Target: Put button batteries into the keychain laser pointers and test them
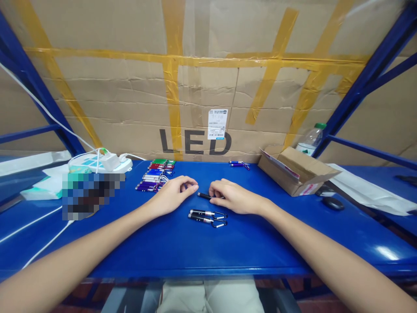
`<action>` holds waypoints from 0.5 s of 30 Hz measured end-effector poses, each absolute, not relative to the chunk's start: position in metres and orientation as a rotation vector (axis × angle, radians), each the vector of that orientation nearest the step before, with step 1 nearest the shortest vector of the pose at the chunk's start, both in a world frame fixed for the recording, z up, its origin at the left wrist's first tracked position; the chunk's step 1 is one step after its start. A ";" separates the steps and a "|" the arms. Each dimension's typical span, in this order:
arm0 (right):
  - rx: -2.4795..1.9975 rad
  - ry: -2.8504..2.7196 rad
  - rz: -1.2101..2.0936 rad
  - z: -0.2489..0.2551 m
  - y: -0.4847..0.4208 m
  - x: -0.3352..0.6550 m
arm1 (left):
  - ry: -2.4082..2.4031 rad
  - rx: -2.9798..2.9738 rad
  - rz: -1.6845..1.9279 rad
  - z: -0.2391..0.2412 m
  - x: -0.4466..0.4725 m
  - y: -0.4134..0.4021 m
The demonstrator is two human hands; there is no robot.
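Observation:
My left hand [176, 191] rests on the blue table [182, 248] with its fingers curled into a pinch; whatever it grips is too small to make out. My right hand [230, 196] is closed on a small black keychain flashlight [204, 195] whose tip sticks out to the left toward my left fingers. Two more black keychain flashlights [207, 217] with clips lie side by side just in front of my hands. A row of coloured flashlights [154, 176], green, red, blue, silver and purple, lies to the left behind my left hand.
An open cardboard box [295, 169] sits at the right, a plastic bottle [311, 139] behind it. Two purple flashlights [239, 164] lie at the back. A white power strip with plugs [104, 163] is at the left. A taped cardboard wall [202, 87] marked LED closes the back.

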State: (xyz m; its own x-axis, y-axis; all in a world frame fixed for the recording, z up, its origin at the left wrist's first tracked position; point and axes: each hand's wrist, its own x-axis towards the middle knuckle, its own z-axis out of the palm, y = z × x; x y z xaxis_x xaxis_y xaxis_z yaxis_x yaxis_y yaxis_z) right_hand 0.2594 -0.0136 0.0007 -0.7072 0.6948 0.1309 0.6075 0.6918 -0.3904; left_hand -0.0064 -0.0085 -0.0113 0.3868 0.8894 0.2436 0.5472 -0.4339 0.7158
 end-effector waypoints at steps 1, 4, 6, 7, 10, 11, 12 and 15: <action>-1.057 -2.628 0.457 0.001 -0.014 0.260 | 1.226 2.081 0.874 -0.011 -0.006 -0.008; -1.081 -2.594 0.436 0.000 -0.015 0.259 | 1.185 1.992 0.958 -0.010 -0.005 -0.006; -1.076 -2.563 0.446 -0.001 -0.015 0.258 | 1.148 1.940 1.006 -0.008 -0.005 -0.005; -1.073 -2.546 0.460 -0.002 -0.015 0.258 | 1.134 1.916 1.024 -0.007 -0.005 -0.004; -1.042 -2.497 0.500 -0.003 -0.013 0.259 | 1.123 1.831 1.037 -0.006 -0.006 -0.004; -1.022 -2.493 0.495 -0.003 -0.013 0.259 | 1.127 1.790 1.034 -0.006 -0.006 -0.003; -1.004 -2.499 0.478 -0.003 -0.013 0.259 | 1.131 1.742 1.030 -0.006 -0.005 -0.003; -0.994 -2.542 0.402 -0.002 -0.014 0.258 | 1.121 1.561 1.035 -0.006 -0.004 -0.002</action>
